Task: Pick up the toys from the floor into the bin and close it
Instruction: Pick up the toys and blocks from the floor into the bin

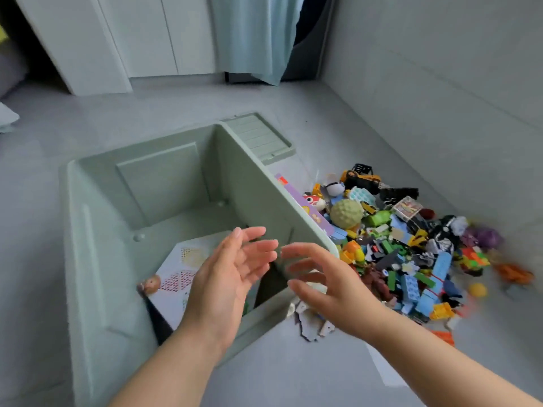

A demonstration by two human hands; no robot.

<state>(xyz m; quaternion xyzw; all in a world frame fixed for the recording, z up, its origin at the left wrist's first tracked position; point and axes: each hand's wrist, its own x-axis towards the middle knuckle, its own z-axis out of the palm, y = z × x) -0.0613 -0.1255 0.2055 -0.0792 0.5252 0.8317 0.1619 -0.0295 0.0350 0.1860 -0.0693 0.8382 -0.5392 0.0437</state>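
At the far end of my view I see a white cabinet [141, 33] with 2 vertical door seams, and just right of it a pale blue curtain [255, 36] hanging in front of a dark opening [311, 22]. A plain grey wall [440, 69] runs down the right side. At the left edge sits a grey soft-looking shape [10, 69], too cropped for me to identify.

One bin [97, 259], one lid [258, 136], two hands [226, 277] [329, 286], one toy pile [411, 245].

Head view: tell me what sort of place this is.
Probably a room in a home: a toy pile on the floor beside a green bin, white cupboard doors and a curtain behind.
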